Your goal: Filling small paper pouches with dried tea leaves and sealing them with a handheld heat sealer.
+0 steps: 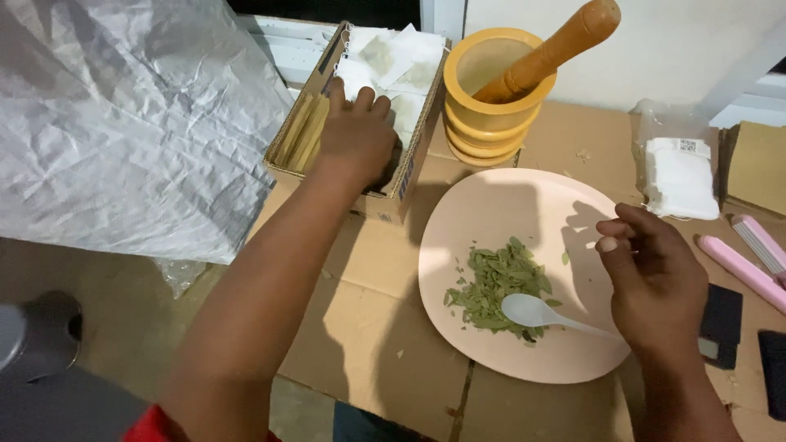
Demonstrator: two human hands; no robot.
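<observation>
I am seeing my right hand [655,274] hovering over the near right rim of the pale pink plate [508,213], its fingers curling loosely together and clamping on nothing; the white plastic spoon [540,313] is lying just beside it, bowl resting on the heap of crushed green leaves [495,286] in the plate's near half. The plate is sitting on the flattened cardboard [360,327] covering the desk, toward its near right part. Along the right edge, pink tools [749,262] and a pack of white sachets [679,176] are lying. Farther back, my left hand [356,135] is reaching into the open cardboard box [401,192] at the far left of the cardboard, fingers spreading slightly apart and pressing on the white paper sachets [393,57] inside. Just right of the box, a yellow mortar [491,123] is standing with a wooden pestle [557,49] leaning in it
</observation>
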